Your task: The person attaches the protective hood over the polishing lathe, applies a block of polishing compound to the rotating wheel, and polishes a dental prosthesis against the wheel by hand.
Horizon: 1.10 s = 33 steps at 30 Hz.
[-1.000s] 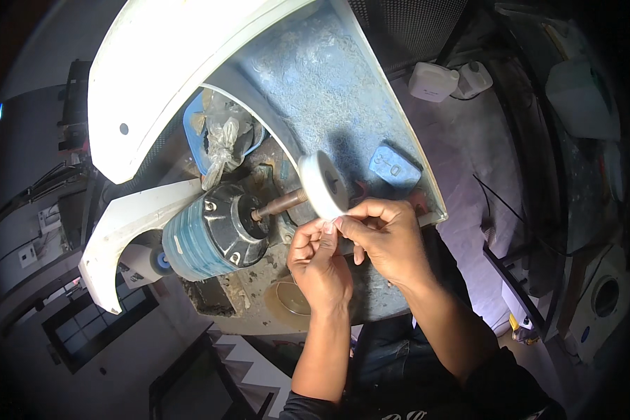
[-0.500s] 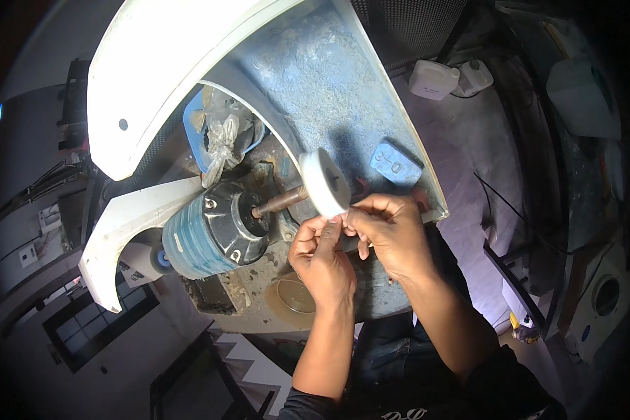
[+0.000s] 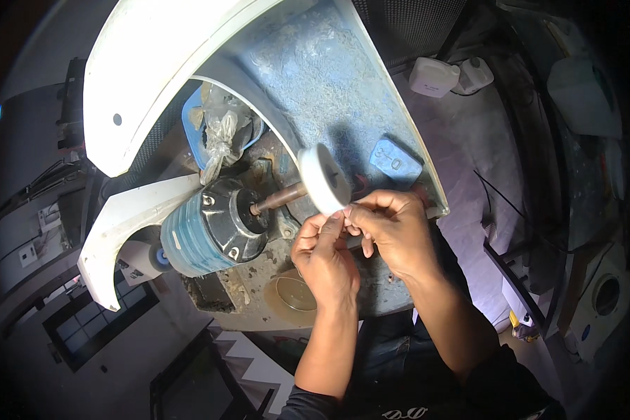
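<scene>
White wheel [image 3: 322, 183] sits on the end of a brownish shaft [image 3: 280, 198], in front of the blue-lined inside of a white hood [image 3: 308, 70]. At its lower rim, the person's left hand [image 3: 329, 264] and right hand [image 3: 401, 234] meet, fingertips just beside the wheel. Each has thumb and forefinger closed in a pinch; what lies between the tips is too small to make out, and I cannot tell whether skin touches the rim.

The shaft runs left into a teal motor [image 3: 197, 234] with a black end cap [image 3: 236, 222]. A blue block [image 3: 396, 162] with a marked top rests inside the hood, to the right of the wheel.

Behind the motor stands a blue tub [image 3: 193, 120]. It holds a crumpled translucent plastic bag [image 3: 224, 133], gathered tight in the middle; the bag's contents cannot be told.

On the worn grey bench [image 3: 250, 308], left of the left wrist, is a round brownish vessel [image 3: 276, 308]; whether it contains liquid is unclear.

Farther left, a second white panel [image 3: 122, 213] curves beside another pale wheel [image 3: 141, 260] with a blue hub [image 3: 162, 256].

Well apart on the right, two white jugs [image 3: 432, 78] stand close together, their opaque walls hiding what is inside. Beyond them, a larger pale container [image 3: 582, 98] sits in shadow.
</scene>
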Each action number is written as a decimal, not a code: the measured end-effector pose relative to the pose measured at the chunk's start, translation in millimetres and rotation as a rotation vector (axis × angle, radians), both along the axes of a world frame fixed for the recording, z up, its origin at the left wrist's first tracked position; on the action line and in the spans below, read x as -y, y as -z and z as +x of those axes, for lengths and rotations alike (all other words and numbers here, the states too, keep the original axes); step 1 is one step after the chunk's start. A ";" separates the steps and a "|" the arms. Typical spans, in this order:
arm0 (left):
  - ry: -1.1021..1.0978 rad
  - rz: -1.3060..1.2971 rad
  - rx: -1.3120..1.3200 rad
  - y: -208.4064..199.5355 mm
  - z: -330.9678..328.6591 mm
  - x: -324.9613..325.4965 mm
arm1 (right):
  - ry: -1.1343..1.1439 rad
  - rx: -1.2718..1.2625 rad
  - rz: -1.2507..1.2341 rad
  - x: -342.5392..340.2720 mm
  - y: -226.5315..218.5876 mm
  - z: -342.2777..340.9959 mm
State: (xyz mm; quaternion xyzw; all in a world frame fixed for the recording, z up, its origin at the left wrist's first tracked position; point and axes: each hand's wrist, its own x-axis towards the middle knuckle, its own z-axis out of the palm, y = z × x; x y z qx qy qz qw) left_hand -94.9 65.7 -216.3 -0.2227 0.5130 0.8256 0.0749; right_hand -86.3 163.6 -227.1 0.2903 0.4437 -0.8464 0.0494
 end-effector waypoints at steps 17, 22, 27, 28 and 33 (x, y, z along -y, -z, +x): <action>-0.003 0.034 0.033 6.1 1.8 5.7 | -0.038 -0.041 0.072 2.0 0.2 1.2; -0.035 0.016 -0.040 15.8 8.3 9.0 | -0.059 -0.033 0.086 5.0 -3.1 0.5; -0.070 -0.028 -0.108 17.9 8.7 7.3 | -0.053 -0.022 0.041 7.1 -1.2 1.4; -0.072 -0.029 -0.109 20.0 8.8 9.4 | -0.044 -0.018 0.019 7.5 -0.6 1.4; -0.014 -0.091 -0.161 24.1 5.4 16.4 | -0.030 0.013 -0.040 8.7 2.9 0.5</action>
